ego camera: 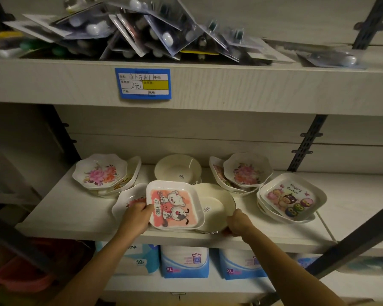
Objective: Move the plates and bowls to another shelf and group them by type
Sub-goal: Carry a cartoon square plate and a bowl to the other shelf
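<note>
Gripping plate (175,205) edges, perhaps, at shelf (75,219) front: both hands.

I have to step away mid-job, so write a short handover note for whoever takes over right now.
Left hand grips the left edge of the square cartoon plate; right hand holds the cream bowl partly under it. Everything sits on the middle shelf, unsorted: floral dishes at back left and back right, another cream bowl behind, Easter plates right. Nothing looks moved; all transfers and grouping remain.

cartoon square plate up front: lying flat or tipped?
Tipped: the square plate leans over the cream bowl, left hand on its edge.
</note>
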Tool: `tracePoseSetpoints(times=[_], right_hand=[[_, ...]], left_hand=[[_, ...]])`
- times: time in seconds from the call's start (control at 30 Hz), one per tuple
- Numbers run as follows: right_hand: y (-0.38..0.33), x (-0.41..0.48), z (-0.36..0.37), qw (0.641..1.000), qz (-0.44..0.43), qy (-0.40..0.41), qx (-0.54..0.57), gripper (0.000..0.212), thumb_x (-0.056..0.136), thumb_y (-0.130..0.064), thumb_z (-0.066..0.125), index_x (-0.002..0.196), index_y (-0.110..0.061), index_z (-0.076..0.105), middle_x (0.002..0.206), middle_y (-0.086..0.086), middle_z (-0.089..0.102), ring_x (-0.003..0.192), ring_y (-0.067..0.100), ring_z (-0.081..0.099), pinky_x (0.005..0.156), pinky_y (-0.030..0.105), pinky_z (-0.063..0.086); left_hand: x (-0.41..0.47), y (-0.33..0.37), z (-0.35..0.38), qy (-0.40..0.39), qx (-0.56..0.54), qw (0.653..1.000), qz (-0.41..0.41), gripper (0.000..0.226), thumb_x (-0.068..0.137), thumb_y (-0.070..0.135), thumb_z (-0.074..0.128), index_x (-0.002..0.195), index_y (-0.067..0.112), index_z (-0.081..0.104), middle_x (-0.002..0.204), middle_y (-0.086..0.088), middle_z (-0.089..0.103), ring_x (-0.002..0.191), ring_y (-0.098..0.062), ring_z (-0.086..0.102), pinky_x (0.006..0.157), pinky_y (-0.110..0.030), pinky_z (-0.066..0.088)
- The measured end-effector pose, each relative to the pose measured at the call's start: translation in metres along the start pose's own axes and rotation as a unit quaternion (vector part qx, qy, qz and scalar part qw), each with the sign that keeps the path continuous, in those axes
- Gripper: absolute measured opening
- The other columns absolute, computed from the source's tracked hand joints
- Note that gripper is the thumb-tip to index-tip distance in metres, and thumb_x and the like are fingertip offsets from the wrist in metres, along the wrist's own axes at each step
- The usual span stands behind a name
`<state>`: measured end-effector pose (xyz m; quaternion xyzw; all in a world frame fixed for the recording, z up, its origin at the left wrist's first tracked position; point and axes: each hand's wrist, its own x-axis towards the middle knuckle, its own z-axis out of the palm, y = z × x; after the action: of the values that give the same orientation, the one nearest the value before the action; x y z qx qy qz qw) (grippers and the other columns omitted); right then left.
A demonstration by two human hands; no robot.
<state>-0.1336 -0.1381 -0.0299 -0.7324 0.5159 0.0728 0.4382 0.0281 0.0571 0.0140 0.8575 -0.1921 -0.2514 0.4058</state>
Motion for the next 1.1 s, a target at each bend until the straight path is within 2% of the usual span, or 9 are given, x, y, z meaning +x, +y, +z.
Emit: tracePoseSetpoints(times=[0.17,0.47,0.6,0.67,0.73,0.83,0.93,1.0,1.1], right_hand=[[-0.004,-0.011,-0.006,1.000,-0.014,0.000,-0.023,0.001,0.084,-0.002,0.055,0.085,-0.002,0.055,0.091,0.022,0.070,0.070,0.026,0.059,0.074,0.034,0.048],[0.000,-0.014,-0.015,0.994,-0.003,0.072,-0.082,0.024,0.088,-0.021,0.044,0.066,-0.013,0.048,0.045,-0.004,0.059,0.055,0.009,0.056,0.052,0.021,0.040],[-0.004,-0.020,-0.017,0.973,-0.004,0.111,-0.202,0.032,0.089,-0.033,0.048,0.109,-0.011,0.060,0.108,0.007,0.067,0.102,0.023,0.062,0.079,0.030,0.047],[-0.005,-0.021,-0.019,0.968,-0.003,0.109,-0.226,0.039,0.090,-0.036,0.047,0.118,-0.010,0.056,0.119,0.009,0.062,0.110,0.025,0.058,0.086,0.032,0.047],[-0.007,-0.020,-0.022,0.976,0.004,0.072,-0.204,0.033,0.089,-0.032,0.046,0.107,-0.008,0.060,0.110,0.009,0.066,0.103,0.025,0.061,0.080,0.031,0.047],[-0.011,-0.020,-0.027,0.992,0.008,0.027,-0.124,0.027,0.087,-0.022,0.044,0.064,-0.010,0.054,0.065,0.002,0.061,0.062,0.016,0.057,0.058,0.023,0.041],[-0.014,-0.028,-0.033,0.998,-0.002,0.026,-0.062,0.035,0.089,-0.019,0.042,0.056,-0.011,0.046,0.053,0.000,0.049,0.047,0.013,0.040,0.048,0.022,0.030],[-0.013,-0.034,-0.037,0.998,-0.013,0.027,-0.047,0.035,0.090,-0.019,0.042,0.056,-0.010,0.045,0.055,0.001,0.049,0.047,0.013,0.039,0.047,0.022,0.029],[-0.008,-0.042,-0.040,0.999,-0.023,0.029,-0.004,0.033,0.091,-0.018,0.044,0.058,-0.013,0.046,0.057,0.000,0.047,0.048,0.011,0.041,0.048,0.020,0.033]], left_hand=[[-0.003,0.001,-0.008,0.005,-0.021,1.000,-0.006,0.029,0.092,0.017,0.044,0.066,0.028,0.053,0.077,-0.001,0.064,0.082,-0.023,0.062,0.082,-0.044,0.055],[-0.006,0.004,-0.013,0.012,-0.037,0.999,-0.016,0.029,0.092,0.019,0.045,0.066,0.024,0.056,0.090,-0.016,0.069,0.092,-0.033,0.065,0.087,-0.052,0.052],[-0.007,0.005,-0.014,0.007,-0.046,0.999,-0.020,0.030,0.092,0.018,0.044,0.065,0.023,0.057,0.076,-0.006,0.066,0.090,-0.033,0.066,0.086,-0.049,0.053],[-0.008,0.004,-0.014,0.005,-0.039,0.999,-0.019,0.030,0.092,0.019,0.044,0.066,0.022,0.058,0.081,-0.011,0.069,0.088,-0.033,0.066,0.080,-0.044,0.052],[-0.007,0.003,-0.015,0.005,-0.037,0.999,-0.020,0.030,0.091,0.018,0.043,0.066,0.021,0.059,0.085,-0.014,0.070,0.089,-0.034,0.066,0.075,-0.040,0.050],[-0.002,-0.001,-0.017,0.004,-0.043,0.999,-0.026,0.028,0.090,0.019,0.046,0.067,0.018,0.061,0.090,-0.018,0.071,0.089,-0.035,0.066,0.084,-0.049,0.053],[0.005,-0.006,-0.021,-0.003,-0.041,0.999,-0.035,0.023,0.088,0.020,0.048,0.070,0.015,0.062,0.095,-0.021,0.070,0.090,-0.036,0.066,0.086,-0.054,0.052],[0.003,0.001,-0.024,0.000,-0.041,0.999,-0.035,0.023,0.088,0.019,0.047,0.078,0.007,0.065,0.089,-0.020,0.070,0.083,-0.034,0.066,0.077,-0.049,0.056],[-0.004,0.015,-0.028,0.002,-0.046,0.999,-0.021,0.028,0.091,0.013,0.044,0.093,-0.007,0.063,0.066,-0.012,0.061,0.046,-0.017,0.055,0.035,-0.018,0.041]])
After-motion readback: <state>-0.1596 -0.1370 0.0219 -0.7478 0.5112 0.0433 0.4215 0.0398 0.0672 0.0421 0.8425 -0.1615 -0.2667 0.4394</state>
